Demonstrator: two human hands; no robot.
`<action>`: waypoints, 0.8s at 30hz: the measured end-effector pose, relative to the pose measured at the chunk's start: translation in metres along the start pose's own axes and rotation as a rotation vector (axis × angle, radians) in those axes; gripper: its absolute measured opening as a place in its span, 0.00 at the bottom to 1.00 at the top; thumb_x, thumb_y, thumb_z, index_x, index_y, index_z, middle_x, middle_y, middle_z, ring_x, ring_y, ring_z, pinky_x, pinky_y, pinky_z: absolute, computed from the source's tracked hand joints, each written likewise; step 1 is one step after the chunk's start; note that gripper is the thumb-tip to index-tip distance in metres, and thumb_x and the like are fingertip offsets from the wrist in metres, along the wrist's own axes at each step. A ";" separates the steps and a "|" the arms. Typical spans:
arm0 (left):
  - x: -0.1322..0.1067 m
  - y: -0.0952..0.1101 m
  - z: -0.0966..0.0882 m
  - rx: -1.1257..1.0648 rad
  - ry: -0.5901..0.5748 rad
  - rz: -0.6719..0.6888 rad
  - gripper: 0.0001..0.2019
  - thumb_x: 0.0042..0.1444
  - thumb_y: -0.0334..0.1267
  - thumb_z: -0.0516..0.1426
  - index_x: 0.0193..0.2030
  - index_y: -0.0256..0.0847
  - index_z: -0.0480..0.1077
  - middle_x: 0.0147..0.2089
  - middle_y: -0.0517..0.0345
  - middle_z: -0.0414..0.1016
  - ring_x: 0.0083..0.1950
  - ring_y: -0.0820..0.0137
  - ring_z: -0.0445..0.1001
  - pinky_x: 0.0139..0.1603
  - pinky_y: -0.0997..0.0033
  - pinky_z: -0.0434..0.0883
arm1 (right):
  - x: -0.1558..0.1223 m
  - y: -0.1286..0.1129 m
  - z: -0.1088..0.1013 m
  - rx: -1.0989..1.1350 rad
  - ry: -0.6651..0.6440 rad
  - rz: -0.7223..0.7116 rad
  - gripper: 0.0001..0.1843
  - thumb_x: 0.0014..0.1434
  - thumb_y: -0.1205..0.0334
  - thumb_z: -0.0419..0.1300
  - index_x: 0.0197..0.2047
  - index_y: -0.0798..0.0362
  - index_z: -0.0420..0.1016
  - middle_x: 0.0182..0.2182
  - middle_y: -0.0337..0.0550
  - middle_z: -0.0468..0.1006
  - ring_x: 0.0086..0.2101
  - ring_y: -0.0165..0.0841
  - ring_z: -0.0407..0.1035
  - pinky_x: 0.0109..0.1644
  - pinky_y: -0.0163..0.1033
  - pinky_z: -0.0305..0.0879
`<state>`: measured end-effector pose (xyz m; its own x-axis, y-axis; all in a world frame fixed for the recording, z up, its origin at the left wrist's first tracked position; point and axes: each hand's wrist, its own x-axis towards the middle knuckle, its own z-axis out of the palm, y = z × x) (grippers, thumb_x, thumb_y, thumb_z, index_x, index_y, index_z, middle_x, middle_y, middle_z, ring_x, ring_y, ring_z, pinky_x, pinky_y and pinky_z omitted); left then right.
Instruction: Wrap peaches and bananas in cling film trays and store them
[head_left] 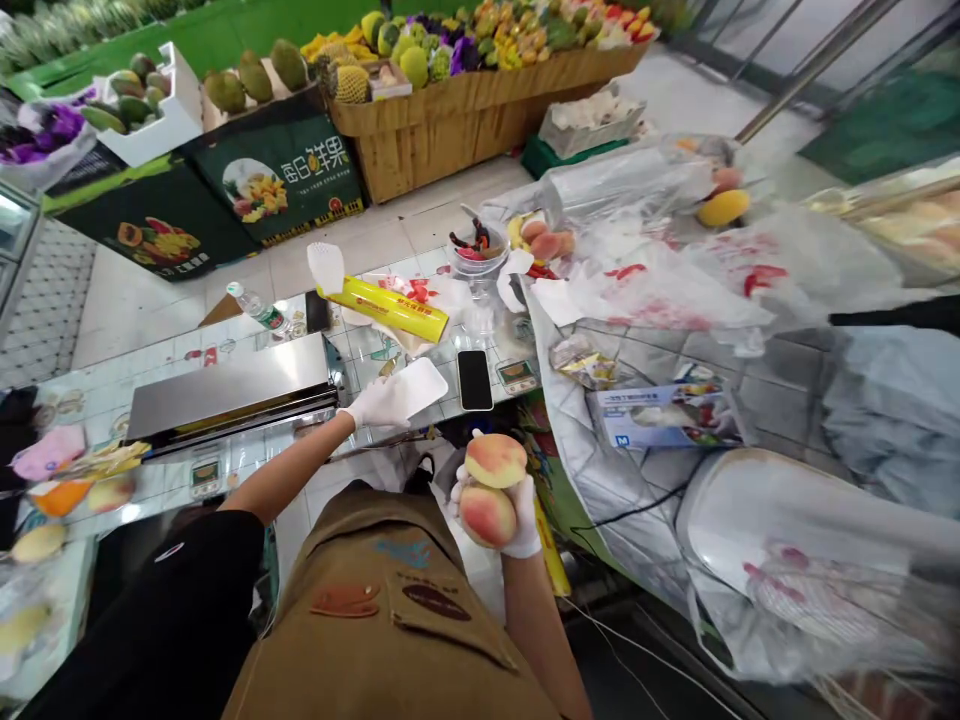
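Note:
My left hand (375,404), in a white glove, grips the edge of a white foam tray (420,387) on the glass counter (240,455). My right hand (517,520), also gloved, is held close to my brown apron and is closed round two pink-yellow mangoes (491,487), one stacked on the other. A black phone (474,379) lies just right of the tray. A yellow roll of cling film (390,309) lies behind it.
A steel wrapping machine (229,396) sits left of the tray. A water bottle (259,309), a bowl of small tools (476,250), plastic bags (660,290), a glove box (664,417) and more mangoes (547,240) crowd the counter. Fruit displays (465,50) stand behind.

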<state>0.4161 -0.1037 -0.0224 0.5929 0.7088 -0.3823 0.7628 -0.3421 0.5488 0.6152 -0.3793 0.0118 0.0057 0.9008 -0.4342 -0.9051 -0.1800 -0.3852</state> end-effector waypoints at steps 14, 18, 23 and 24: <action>-0.078 0.003 -0.069 -0.213 0.265 0.133 0.60 0.26 0.46 0.82 0.72 0.40 0.72 0.71 0.30 0.68 0.74 0.29 0.63 0.79 0.40 0.53 | 0.066 -0.020 -0.009 -0.152 -0.042 0.133 0.47 0.36 0.17 0.73 0.48 0.43 0.84 0.38 0.50 0.81 0.32 0.44 0.79 0.32 0.48 0.79; -0.133 -0.043 -0.120 0.014 0.307 0.048 0.62 0.31 0.48 0.81 0.76 0.38 0.66 0.77 0.27 0.60 0.78 0.28 0.55 0.81 0.36 0.46 | 0.092 -0.008 -0.003 -0.180 -0.044 0.164 0.48 0.39 0.16 0.72 0.55 0.38 0.84 0.37 0.51 0.80 0.32 0.45 0.78 0.31 0.50 0.78; -0.185 -0.128 -0.195 0.228 0.341 -0.238 0.66 0.33 0.46 0.81 0.80 0.38 0.58 0.80 0.27 0.54 0.81 0.30 0.49 0.82 0.33 0.38 | 0.115 0.017 0.025 -0.237 -0.138 0.185 0.51 0.37 0.18 0.74 0.56 0.42 0.83 0.35 0.49 0.79 0.30 0.45 0.77 0.30 0.53 0.79; -0.191 -0.145 -0.207 0.249 0.341 -0.268 0.67 0.32 0.45 0.81 0.80 0.38 0.57 0.81 0.28 0.54 0.81 0.30 0.49 0.81 0.32 0.38 | 0.117 0.025 0.032 -0.246 -0.144 0.187 0.51 0.37 0.18 0.74 0.56 0.43 0.83 0.35 0.49 0.79 0.30 0.46 0.77 0.30 0.53 0.79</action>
<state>0.1386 -0.0620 0.1245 0.2812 0.9390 -0.1981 0.9398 -0.2276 0.2548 0.5802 -0.2655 -0.0225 -0.2263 0.8867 -0.4031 -0.7552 -0.4211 -0.5023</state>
